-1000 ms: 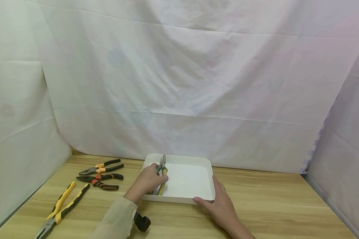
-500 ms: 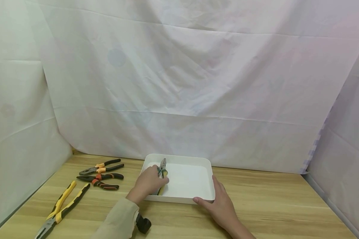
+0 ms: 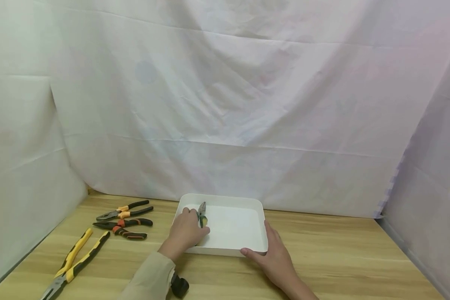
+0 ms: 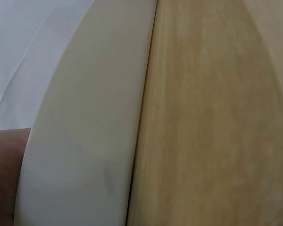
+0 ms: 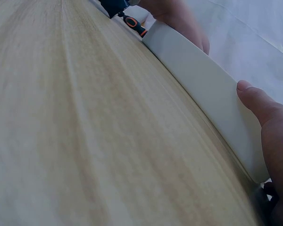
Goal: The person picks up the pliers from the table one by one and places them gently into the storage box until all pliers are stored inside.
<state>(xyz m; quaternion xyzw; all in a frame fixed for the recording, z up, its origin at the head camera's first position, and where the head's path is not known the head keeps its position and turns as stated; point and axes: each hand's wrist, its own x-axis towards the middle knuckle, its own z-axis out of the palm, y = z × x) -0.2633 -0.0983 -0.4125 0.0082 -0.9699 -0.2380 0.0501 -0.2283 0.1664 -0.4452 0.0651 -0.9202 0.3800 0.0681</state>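
Note:
In the head view, a white tray [image 3: 236,225] sits on the table. My left hand [image 3: 185,231] reaches over its left side, fingers around the green-and-yellow handles of a pair of pliers [image 3: 202,209]. Their metal nose points to the tray's back; most of the handles is hidden under the hand. At the front right corner my right hand [image 3: 275,257] grips the tray, thumb on the front wall and fingers along the right side. The right wrist view shows that thumb [image 5: 257,100] on the tray wall [image 5: 198,80]. The left wrist view shows mainly the tray's outer wall [image 4: 85,117].
Left of the tray lie pliers with orange-and-black handles [image 3: 125,211], pliers with red-and-black handles [image 3: 123,228] and large yellow-and-black pliers [image 3: 73,262]. A white cloth [image 3: 225,104] hangs behind the wooden table [image 3: 345,250].
My left hand has drawn the pliers slightly towards the tray's front, so their nose sits lower within it. My right hand keeps its hold on the tray corner. The head view has shifted a little.

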